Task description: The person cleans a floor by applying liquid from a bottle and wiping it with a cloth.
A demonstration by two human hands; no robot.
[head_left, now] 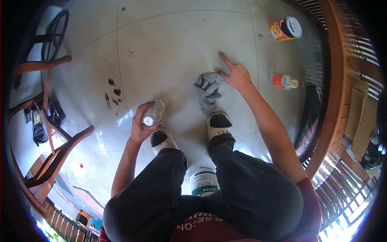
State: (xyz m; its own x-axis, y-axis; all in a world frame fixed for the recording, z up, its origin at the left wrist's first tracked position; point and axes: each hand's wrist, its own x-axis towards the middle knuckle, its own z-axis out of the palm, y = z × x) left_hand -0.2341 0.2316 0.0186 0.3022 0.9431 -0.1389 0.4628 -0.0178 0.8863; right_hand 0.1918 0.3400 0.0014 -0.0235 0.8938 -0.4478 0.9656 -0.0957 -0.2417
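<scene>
My left hand is wrapped round a clear bottle with a white cap, low over the floor in front of my left shoe. The cap points back toward me. My right hand reaches forward over the tiles, index finger and thumb stretched apart, with nothing in it. Dark stains mark its fingertips. Just left of that thumb lies a crumpled pair of grey gloves, close in front of my right shoe.
On the tiled floor are dark smudges. A labelled can stands at upper right, above a red-labelled bottle. Another can is between my legs. Wooden furniture flanks the left, and a slatted wooden bench the right.
</scene>
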